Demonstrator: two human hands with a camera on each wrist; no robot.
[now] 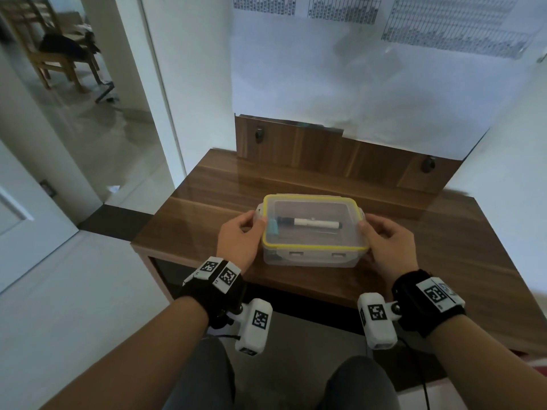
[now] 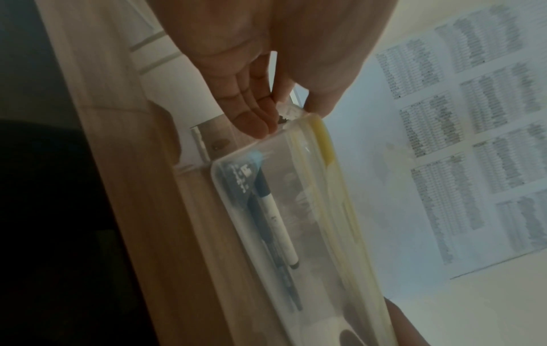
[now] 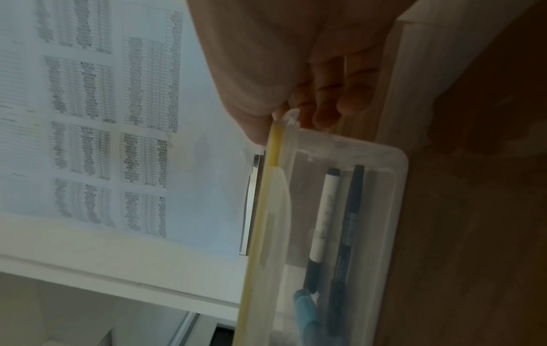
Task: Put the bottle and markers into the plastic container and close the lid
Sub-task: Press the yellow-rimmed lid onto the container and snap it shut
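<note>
The container [image 1: 310, 258] sits on the table [image 1: 444, 261] near its front edge, with the yellow-rimmed lid [image 1: 313, 202] already laid on top. Through the clear plastic a white marker [image 1: 313, 224] lies lengthwise, with a darker marker [image 3: 346, 234] beside it in the right wrist view, and a light-blue object at the left end [image 1: 272, 227] that may be the bottle, though that cannot be told for sure.

The left hand [image 1: 236, 241] grips the container's left end, thumb on the lid edge and fingers [image 2: 254, 117] curled under the side clip. The right hand [image 1: 387, 247] does the same at the right end, its fingers [image 3: 325, 110] tucked under the clip there.

The step in hand appears to be latching the two end clips. To do it well, the thumbs should press the lid flat so the yellow seal seats all round, then the fingers swing each clip down over the rim until it catches. Pressing both ends evenly should stop the lid tilting. The two front clips [image 1: 296, 254] look folded down, but whether they are caught cannot be told.
</note>
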